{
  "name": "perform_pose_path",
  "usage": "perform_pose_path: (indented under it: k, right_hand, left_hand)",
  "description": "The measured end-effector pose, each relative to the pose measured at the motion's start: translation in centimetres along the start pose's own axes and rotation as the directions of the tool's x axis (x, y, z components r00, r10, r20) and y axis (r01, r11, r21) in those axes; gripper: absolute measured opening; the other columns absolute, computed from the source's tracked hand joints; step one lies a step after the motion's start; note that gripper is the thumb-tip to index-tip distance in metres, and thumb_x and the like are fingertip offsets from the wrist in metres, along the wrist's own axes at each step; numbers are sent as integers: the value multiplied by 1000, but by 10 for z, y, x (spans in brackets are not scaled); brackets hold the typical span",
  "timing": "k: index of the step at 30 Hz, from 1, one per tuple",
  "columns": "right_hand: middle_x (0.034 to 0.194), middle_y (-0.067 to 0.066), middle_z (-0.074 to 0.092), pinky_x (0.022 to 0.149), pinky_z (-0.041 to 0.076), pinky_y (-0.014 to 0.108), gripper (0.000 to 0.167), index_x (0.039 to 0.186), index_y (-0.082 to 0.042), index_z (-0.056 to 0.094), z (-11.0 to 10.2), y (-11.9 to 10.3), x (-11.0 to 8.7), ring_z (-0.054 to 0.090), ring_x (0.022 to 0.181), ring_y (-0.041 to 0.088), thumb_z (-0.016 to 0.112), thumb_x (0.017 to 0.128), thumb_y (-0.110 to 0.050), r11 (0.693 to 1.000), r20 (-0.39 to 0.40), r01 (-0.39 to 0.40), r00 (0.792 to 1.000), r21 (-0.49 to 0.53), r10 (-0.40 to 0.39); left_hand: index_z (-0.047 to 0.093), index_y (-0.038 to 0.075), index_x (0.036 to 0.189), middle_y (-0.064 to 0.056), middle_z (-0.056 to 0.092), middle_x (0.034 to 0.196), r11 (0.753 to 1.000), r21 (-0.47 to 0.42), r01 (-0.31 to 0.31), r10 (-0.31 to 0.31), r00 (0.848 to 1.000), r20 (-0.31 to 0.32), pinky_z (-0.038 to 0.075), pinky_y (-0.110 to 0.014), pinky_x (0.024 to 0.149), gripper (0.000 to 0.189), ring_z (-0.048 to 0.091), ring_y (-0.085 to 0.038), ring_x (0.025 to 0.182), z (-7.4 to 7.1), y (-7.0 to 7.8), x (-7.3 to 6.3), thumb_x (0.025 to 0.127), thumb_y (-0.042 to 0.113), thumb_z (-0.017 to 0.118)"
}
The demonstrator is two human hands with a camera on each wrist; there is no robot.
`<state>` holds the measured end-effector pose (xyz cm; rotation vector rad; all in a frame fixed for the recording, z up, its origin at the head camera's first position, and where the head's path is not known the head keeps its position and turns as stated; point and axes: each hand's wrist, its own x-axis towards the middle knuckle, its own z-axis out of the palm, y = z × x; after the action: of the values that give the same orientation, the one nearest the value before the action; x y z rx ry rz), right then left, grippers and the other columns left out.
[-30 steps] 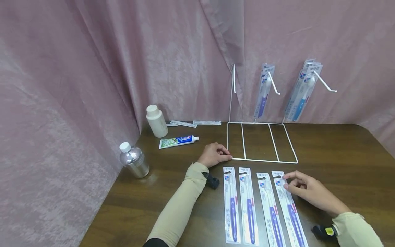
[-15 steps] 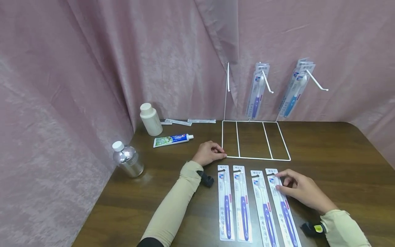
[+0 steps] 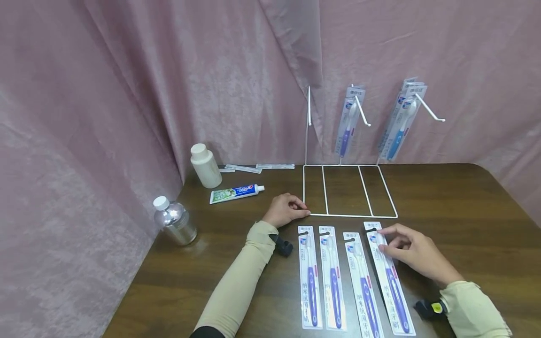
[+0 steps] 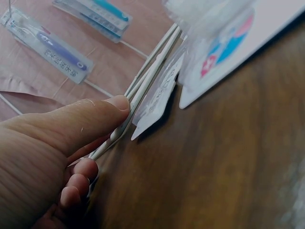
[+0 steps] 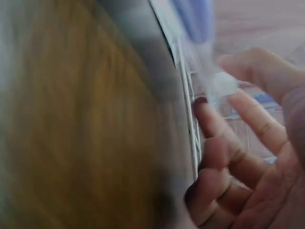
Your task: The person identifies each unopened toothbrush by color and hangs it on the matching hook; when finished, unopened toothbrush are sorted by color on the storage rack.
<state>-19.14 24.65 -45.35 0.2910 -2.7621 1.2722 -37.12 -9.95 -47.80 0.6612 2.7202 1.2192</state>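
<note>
My left hand (image 3: 285,211) pinches the front left corner of a white wire display rack (image 3: 351,216); in the left wrist view the thumb (image 4: 102,112) lies along the rack's wire (image 4: 157,64). With thumb and fingertips my right hand (image 3: 416,249) pinches the upper part of a packaged purple toothbrush (image 3: 395,291), the rightmost of a row. Its top end is tilted up off the table, with a dark shadow along its left edge. In the blurred right wrist view the right hand (image 5: 252,138) holds the clear plastic pack. Three similar packs (image 3: 363,286) lie flat to its left.
A purple toothbrush pack (image 3: 348,124) hangs on the rack's middle hook, and several blue ones (image 3: 401,122) on the right hook. The left hook (image 3: 309,112) is bare. Leftward are a toothpaste tube (image 3: 236,193), white bottle (image 3: 205,166), clear bottle (image 3: 175,221) and flat packs (image 3: 274,166).
The right hand has gripped the rightmost toothbrush pack and raised its top end, shifting it slightly toward the rack. The left hand stays on the rack's corner. The head view has shifted slightly.
</note>
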Motion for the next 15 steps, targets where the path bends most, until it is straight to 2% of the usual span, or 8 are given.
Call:
perform_pose_path:
  k: [5,8,11,13,15]
  right_hand:
    - [83,-3,71,55,45,28,38,125,-14,73,-19,-16,15,58,63,8,86,90,-19,989,-106,61,992,-138,-76]
    - [85,-1,71,51,43,27,38,125,-15,76,-31,-35,30,54,62,9,87,88,-16,967,-203,131,963,-218,-176]
    - [87,-1,71,51,38,23,42,126,-18,78,-41,-58,46,46,59,7,88,86,-12,938,-317,200,903,-283,-289]
    - [88,1,71,53,35,18,43,125,-17,79,-45,-72,57,43,60,4,87,84,-8,916,-400,249,840,-314,-366]
    - [90,4,71,56,33,14,43,123,-16,80,-47,-85,67,41,61,0,85,82,-6,898,-481,293,766,-328,-426]
  left_hand:
    - [81,21,90,5,62,85,1000,-20,-13,13,1000,1,45,-23,71,19,55,-8,80,4,0,2,84,35,92]
    - [81,20,89,5,62,85,1000,-27,-10,10,1000,-7,44,-24,70,18,55,-8,80,3,0,1,83,33,92]
    - [81,21,89,5,62,85,1000,-24,-9,9,1000,-8,45,-24,70,17,55,-8,80,2,-1,0,83,33,92]
    - [81,21,90,5,62,86,1000,-27,-12,12,1000,-5,45,-24,71,17,55,-8,80,1,-2,0,84,33,92]
    - [81,21,90,5,63,86,999,-29,-14,14,1000,-2,45,-24,71,18,56,-8,80,0,-3,-1,84,34,92]
